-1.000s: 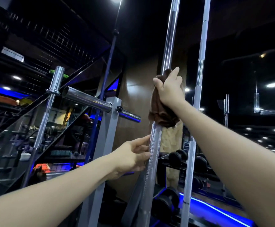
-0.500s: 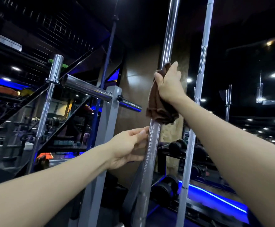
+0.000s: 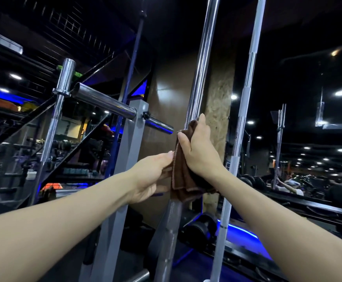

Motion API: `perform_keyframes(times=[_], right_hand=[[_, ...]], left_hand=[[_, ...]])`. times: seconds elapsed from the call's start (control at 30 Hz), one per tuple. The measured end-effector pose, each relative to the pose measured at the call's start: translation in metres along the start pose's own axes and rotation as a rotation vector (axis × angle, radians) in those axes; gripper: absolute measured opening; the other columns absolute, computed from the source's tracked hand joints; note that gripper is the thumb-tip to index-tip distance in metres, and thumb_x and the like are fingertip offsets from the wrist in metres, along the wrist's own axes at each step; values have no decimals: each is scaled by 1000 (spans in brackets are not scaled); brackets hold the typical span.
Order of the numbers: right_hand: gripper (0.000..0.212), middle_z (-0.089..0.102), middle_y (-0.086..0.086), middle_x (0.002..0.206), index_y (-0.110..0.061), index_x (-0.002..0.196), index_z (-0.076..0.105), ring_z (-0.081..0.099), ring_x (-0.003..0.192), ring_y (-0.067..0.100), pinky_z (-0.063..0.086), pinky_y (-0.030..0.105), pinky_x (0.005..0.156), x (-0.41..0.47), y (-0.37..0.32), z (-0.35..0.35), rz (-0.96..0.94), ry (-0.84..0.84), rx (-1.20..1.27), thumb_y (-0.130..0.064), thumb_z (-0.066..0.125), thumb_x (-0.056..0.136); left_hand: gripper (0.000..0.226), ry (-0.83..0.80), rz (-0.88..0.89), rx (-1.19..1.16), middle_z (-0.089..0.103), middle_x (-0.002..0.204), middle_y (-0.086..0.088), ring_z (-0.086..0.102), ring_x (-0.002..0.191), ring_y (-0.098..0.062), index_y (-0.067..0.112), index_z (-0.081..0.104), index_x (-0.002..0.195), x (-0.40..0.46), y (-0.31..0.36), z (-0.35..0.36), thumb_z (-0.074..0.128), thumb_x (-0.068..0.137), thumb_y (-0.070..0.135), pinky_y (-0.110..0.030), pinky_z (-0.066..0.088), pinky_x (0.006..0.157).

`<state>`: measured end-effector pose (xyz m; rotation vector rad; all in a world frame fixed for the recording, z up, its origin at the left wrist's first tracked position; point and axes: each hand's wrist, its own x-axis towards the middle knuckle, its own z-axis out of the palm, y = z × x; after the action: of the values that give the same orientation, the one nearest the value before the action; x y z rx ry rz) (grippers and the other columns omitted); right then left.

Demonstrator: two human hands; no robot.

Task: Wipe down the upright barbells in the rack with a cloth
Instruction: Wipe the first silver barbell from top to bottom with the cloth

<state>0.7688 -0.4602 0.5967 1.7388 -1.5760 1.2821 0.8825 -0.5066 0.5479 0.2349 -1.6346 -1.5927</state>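
Sliding lower down the bar [image 3: 199,64] now, right hand [image 3: 198,149] wrapping the cloth [image 3: 181,180] around it for full contact. Left hand [image 3: 151,176] reaching in, pinching the cloth's hanging edge, probably keeping it bunched.

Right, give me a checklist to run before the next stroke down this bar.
1. Cloth wrapped round the bar: ok.
2. Right hand grips cloth against bar: ok.
3. Left hand steadies the bar: cannot tell; its fingers touch the cloth's edge.
4. Bar below the cloth free of obstacles: ok, bare knurling shows.
5. Next bar stands apart from the right hand: ok.
6. Bar foot seated in the rack: cannot tell, out of view.
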Motion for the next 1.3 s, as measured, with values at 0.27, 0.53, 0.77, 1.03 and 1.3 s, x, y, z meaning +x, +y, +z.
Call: perform_keyframes(times=[0.27, 0.53, 0.77, 1.03, 1.3], right_hand=[[71, 18, 24, 150, 1, 149, -5, 26, 137, 34, 24, 34, 106, 63, -19, -32, 43, 118, 30, -31, 37, 102], [74, 21, 23, 146, 0, 149, -8, 39, 126, 42, 32, 39, 100, 9, -10, -10, 34, 41, -54, -30, 40, 101], [71, 13, 25, 151, 1, 149, -9, 38, 128, 41, 30, 39, 103, 98, -36, -43, 87, 150, -64, -32, 35, 103], [73, 22, 24, 142, 1, 149, -9, 43, 118, 46, 34, 42, 97, 22, -8, -10, -75, 102, -152, -27, 39, 101], [74, 16, 22, 148, -3, 149, -11, 40, 121, 42, 35, 44, 98, 95, -33, -36, 32, 247, -214, -31, 37, 101]], left_hand=[[34, 67, -17, 81, 67, 112, 5, 60, 106, -13, 21, 63, 114, -3, 5, 7, 36, 101, 36, -52, 40, 104], [42, 74, -97, 66, 71, 103, -2, 64, 102, -23, 20, 66, 97, -9, 15, 12, 35, 99, 48, -51, 43, 101], [38, 81, -65, 73, 68, 112, 9, 61, 103, -9, 23, 62, 112, -8, 16, 13, 30, 102, 41, -46, 41, 102], [48, 83, -91, 85, 71, 96, 4, 64, 95, -16, 21, 64, 101, -8, 16, 12, 27, 100, 50, -48, 41, 100], [48, 112, -93, 122, 64, 119, 6, 58, 105, -11, 22, 61, 118, -7, 16, 13, 27, 100, 49, -48, 40, 102]])
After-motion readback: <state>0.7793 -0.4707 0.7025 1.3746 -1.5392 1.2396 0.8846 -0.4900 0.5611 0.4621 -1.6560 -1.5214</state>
